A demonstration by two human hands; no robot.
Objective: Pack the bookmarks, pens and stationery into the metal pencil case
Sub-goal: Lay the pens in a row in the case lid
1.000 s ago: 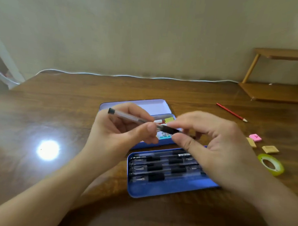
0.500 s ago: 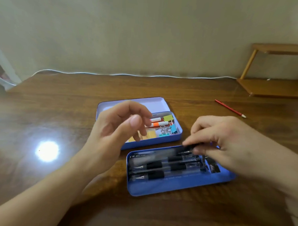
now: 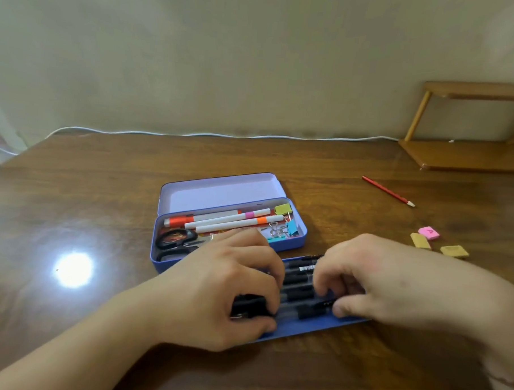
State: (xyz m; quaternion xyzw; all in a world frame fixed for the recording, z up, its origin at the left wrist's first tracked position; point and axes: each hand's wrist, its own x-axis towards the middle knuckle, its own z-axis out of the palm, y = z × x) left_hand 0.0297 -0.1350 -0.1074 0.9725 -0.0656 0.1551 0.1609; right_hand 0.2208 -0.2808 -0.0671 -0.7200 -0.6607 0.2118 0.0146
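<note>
Since a moment earlier your left hand (image 3: 225,285) had dropped onto the pen tray (image 3: 309,325), fingers curled over the black pens (image 3: 300,280), while your right hand (image 3: 370,276) pinched one, apparently to bed them side by side before the metal pencil case (image 3: 302,236).

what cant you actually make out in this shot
- Head view: how many pens lie in the blue tray; the left hand and right hand cover most of them.
- Whether either hand grips a pen: fingertips blurred.
- Bottom of the pencil case: partly hidden by the left hand.
</note>
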